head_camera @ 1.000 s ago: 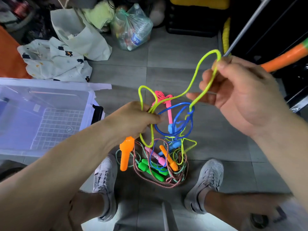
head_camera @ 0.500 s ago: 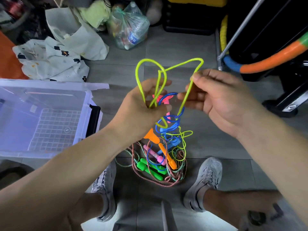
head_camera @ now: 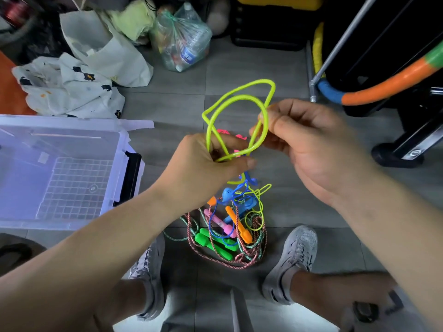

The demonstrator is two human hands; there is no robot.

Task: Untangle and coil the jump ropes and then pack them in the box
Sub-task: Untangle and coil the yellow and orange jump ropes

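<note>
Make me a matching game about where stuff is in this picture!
Things:
1. yellow rope
2. green handles
3. box
4. bag

Places or states:
A. open, on the left
B. far back, with bottles inside
C. looped between the left hand and right hand
D. down in the tangle

Pairs: 1-C, 2-D, 3-A, 4-B
</note>
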